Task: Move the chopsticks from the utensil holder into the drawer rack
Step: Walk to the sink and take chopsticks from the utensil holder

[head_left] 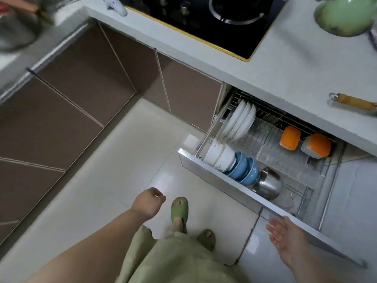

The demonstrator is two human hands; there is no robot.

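Observation:
The drawer rack (220, 178) stands pulled out under the white counter, a wire basket behind a steel front panel. It holds white plates (239, 121), white and blue bowls (234, 162), a steel bowl (269, 184) and two orange-lidded containers (290, 137). My right hand (285, 235) hangs open with fingers spread just in front of the drawer's front panel, apart from it. My left hand (150, 202) is loosely curled over the floor, with nothing in it. I see no chopsticks and no utensil holder.
A black gas hob (204, 23) sits in the counter above, with a green pot (346, 15) at the right and a wooden-handled tool (355, 102) near the counter edge. Brown cabinet doors (81, 88) line the left. My feet in green slippers (179, 209) stand on the pale tile floor.

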